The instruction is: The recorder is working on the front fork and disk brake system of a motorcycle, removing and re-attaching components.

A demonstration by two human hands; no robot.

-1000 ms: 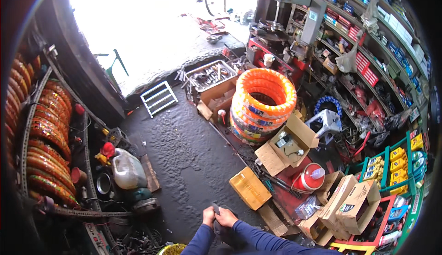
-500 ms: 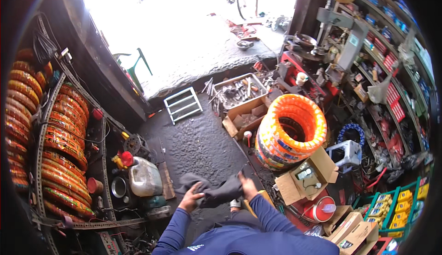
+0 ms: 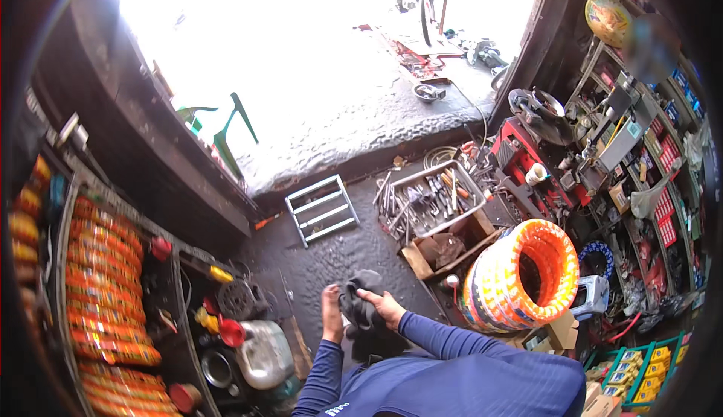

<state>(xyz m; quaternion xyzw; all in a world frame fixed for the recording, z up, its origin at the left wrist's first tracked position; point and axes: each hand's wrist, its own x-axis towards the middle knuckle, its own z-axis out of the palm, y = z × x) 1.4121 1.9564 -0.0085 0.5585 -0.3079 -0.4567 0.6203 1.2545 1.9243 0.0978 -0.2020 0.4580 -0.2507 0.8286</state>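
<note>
A dark grey cloth (image 3: 364, 280) hangs bunched up in front of my body, low in the middle of the view. My right hand (image 3: 385, 309) is closed on its right side, with the thumb lying over the fabric. At the cloth's left edge, my left hand (image 3: 331, 315) has its fingers curled into the fabric, partly hidden by it. The lower folds drop toward my lap, and their shape is hard to make out. Both forearms are in dark blue sleeves.
Ahead stands a slatted metal frame (image 3: 322, 210). To the right are a tray of tools (image 3: 440, 195), an open cardboard box (image 3: 422, 260) and stacked orange-wrapped tyres (image 3: 493, 281). On the left are racked tyres (image 3: 109, 289) and a pale jerrycan (image 3: 265, 357).
My hands have come closer together, and the cloth stretched between them is now bunched up. The view has shifted, so the floor items appear farther right and lower.
</note>
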